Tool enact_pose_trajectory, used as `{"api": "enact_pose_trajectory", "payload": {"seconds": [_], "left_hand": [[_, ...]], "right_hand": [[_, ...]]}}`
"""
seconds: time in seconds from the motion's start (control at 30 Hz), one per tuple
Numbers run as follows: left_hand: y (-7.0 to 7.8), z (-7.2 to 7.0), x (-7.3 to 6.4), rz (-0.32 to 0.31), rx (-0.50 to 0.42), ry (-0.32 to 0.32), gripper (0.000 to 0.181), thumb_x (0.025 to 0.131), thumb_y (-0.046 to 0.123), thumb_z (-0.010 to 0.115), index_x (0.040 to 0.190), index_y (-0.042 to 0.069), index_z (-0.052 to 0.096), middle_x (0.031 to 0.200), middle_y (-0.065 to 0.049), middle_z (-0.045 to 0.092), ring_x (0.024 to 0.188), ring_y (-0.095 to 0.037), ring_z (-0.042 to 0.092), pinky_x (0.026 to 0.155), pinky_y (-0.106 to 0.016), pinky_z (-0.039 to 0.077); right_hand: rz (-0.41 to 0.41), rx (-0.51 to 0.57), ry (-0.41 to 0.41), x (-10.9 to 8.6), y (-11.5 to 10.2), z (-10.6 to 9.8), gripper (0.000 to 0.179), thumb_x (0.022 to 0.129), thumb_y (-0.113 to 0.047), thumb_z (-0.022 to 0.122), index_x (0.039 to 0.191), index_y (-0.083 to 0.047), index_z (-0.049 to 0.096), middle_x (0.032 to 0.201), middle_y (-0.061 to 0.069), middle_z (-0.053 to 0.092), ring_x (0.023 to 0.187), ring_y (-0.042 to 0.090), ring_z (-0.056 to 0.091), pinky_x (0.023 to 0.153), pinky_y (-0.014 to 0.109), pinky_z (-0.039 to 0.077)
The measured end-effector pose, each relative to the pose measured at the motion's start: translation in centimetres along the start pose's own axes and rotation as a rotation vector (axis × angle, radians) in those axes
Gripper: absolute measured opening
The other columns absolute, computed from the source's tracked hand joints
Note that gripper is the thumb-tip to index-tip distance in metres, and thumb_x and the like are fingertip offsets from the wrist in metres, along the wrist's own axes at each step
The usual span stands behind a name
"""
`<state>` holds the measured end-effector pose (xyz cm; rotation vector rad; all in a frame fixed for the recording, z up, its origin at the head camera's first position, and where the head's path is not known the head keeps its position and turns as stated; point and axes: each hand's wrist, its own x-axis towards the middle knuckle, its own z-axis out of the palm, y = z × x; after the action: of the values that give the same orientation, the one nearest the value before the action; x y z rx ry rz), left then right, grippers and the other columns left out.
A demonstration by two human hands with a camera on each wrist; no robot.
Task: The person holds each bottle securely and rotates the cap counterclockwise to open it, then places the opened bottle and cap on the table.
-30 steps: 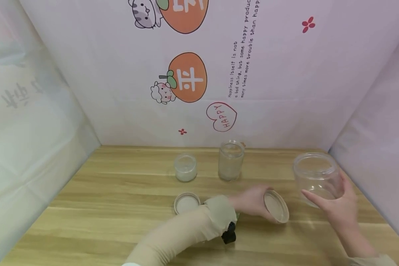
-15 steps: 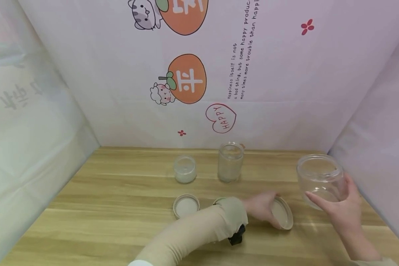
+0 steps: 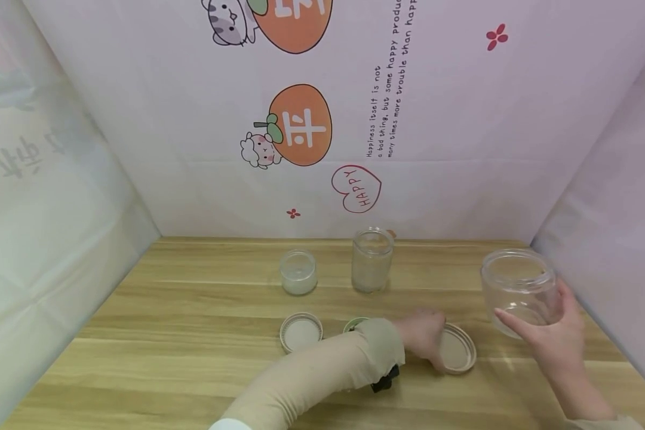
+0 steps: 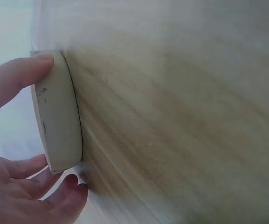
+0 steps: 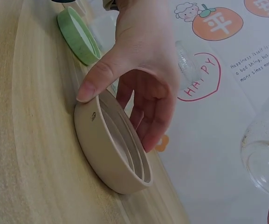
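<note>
On the wooden table, a round beige jar lid (image 3: pixel 458 351) lies with its hollow side up. My left hand (image 3: pixel 421 337) grips its left edge; in the left wrist view the thumb is on the lid's side wall (image 4: pixel 57 116) and the fingers are at the opposite side. The same lid (image 5: pixel 108 154) shows its inner ridges in the right wrist view. My right hand (image 3: pixel 556 346) holds a wide clear jar (image 3: pixel 507 295) upright and open-mouthed, thumb across the front, the other fingers mostly hidden behind it. Part of this jar (image 5: pixel 265 158) enters the right wrist view.
A small clear jar (image 3: pixel 298 275) and a taller one (image 3: pixel 372 266) stand toward the back wall. Another beige lid (image 3: pixel 301 332) lies in front of the small jar. A green lid (image 5: pixel 77 37) is mostly covered by my left sleeve in the head view.
The lid in my left hand has gone from tilted to flat on the table, shifting slightly right. The wide jar moved a little to the right, then stayed nearly still.
</note>
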<state>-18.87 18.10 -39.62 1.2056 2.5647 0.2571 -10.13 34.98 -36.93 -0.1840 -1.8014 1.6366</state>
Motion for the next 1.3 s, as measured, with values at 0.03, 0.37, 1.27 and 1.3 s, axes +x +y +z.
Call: {"api": "enact_pose_trajectory", "payload": {"seconds": [0.03, 0.37, 1.27, 1.3], "left_hand": [[0.1, 0.0, 0.0, -0.006, 0.003, -0.008, 0.067, 0.059, 0.039, 0.089, 0.112, 0.017, 0.055, 0.097, 0.012, 0.056, 0.085, 0.0, 0.05, 0.072, -0.011, 0.042], [-0.7, -0.9, -1.0, 0.042, -0.034, -0.01, 0.075, 0.064, 0.045, 0.084, 0.126, 0.018, 0.05, 0.117, 0.01, 0.056, 0.108, -0.004, 0.05, 0.085, -0.014, 0.042], [-11.2, -5.1, -14.3, 0.129, -0.303, 0.417, 0.059, 0.087, 0.024, 0.067, 0.139, 0.008, 0.043, 0.14, -0.013, 0.041, 0.127, -0.025, 0.043, 0.105, -0.04, 0.041], [-11.6, -4.9, -14.7, 0.13, -0.295, 0.432, 0.06, 0.087, 0.023, 0.067, 0.139, 0.008, 0.043, 0.139, -0.014, 0.042, 0.127, -0.026, 0.044, 0.105, -0.041, 0.041]], "right_hand": [[0.003, -0.001, 0.002, 0.0, 0.0, 0.0, 0.095, 0.057, 0.027, 0.071, 0.138, -0.013, 0.041, 0.115, -0.015, 0.057, 0.092, -0.005, 0.058, 0.075, 0.003, 0.046], [0.097, -0.173, -0.001, 0.3, 0.2, 0.0, 0.081, 0.072, 0.01, 0.073, 0.138, -0.021, 0.038, 0.107, -0.019, 0.051, 0.092, -0.007, 0.051, 0.075, 0.001, 0.042], [0.282, -0.313, -0.294, 6.2, 1.6, 6.7, 0.096, 0.086, -0.027, 0.069, 0.148, 0.003, 0.002, 0.148, 0.027, 0.023, 0.132, 0.038, 0.03, 0.109, 0.048, 0.03], [0.274, -0.306, -0.295, 6.3, 1.9, 6.9, 0.095, 0.085, -0.025, 0.07, 0.148, 0.003, 0.004, 0.148, 0.026, 0.025, 0.131, 0.037, 0.031, 0.109, 0.047, 0.031]]}}
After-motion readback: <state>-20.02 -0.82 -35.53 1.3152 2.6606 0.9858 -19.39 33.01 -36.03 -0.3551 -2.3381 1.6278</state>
